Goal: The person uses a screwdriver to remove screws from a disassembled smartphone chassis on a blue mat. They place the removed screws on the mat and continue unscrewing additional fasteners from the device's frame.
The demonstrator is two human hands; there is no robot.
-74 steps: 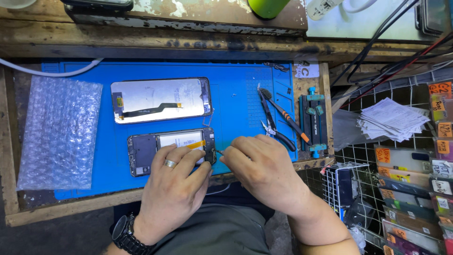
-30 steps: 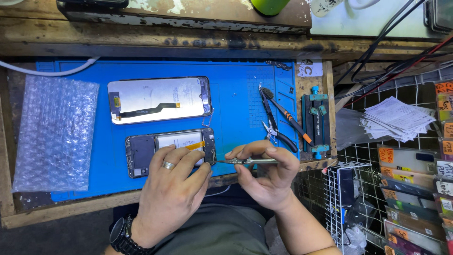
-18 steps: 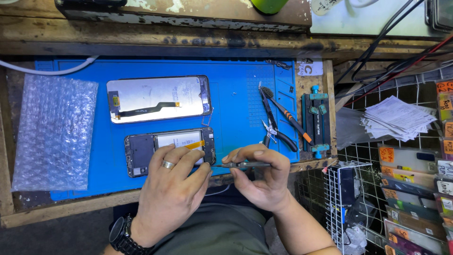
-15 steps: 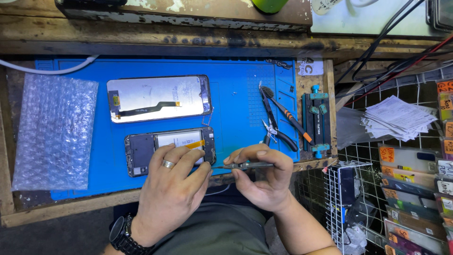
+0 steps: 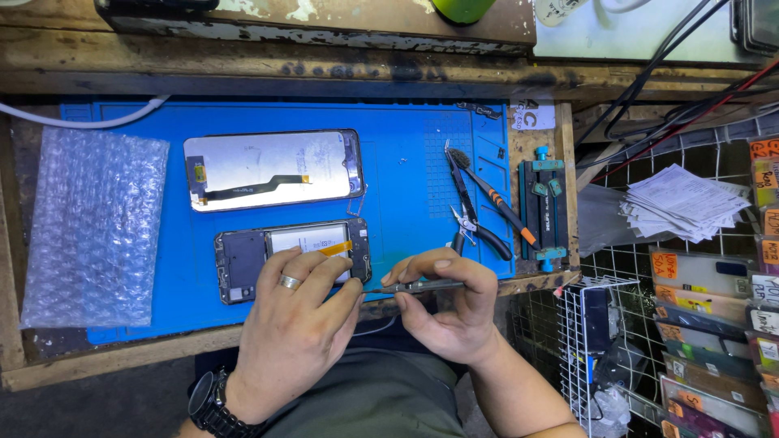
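Resting across the near end of the opened phone [image 5: 284, 259], which lies face-down on the blue work mat [image 5: 406, 186] just below the detached screen panel [image 5: 272, 169], the left hand [image 5: 296, 332] pins the frame with its fingers spread flat and grips nothing. The right hand [image 5: 450, 312] pinches a slim metal tool [image 5: 418, 286] between thumb and fingertips, its tip aimed at the phone's lower right corner. Judged risk: the tip may skid off the corner and nick the orange flex ribbon [image 5: 335, 248] close by, since the phone is steadied by finger pressure alone. Compared with the view 2.5 s ago, the right hand has drawn rightward and the tool now lies level, exposed along its length.
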